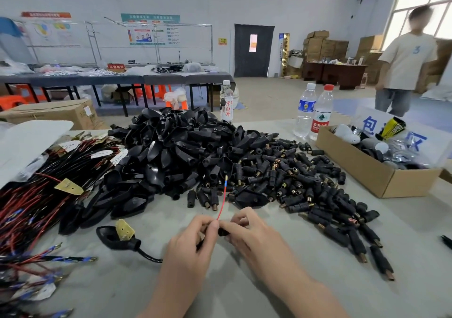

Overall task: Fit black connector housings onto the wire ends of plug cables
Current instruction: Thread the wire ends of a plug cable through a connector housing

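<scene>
Low over the bench (110, 281) the hands meet, fingers curled: the left hand (195, 240) pinches a red wire (222, 201), the right hand (248, 232) grips a small black connector housing (223, 232) at the wire's base. The wire's free tip points up toward the heap of black parts (281, 178).

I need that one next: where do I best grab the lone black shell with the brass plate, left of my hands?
Probably its narrow neck, pinched from above, coming in from the right. The shell lies flat, the brass plate fills its wide part, and the neck points toward your left hand.
</scene>
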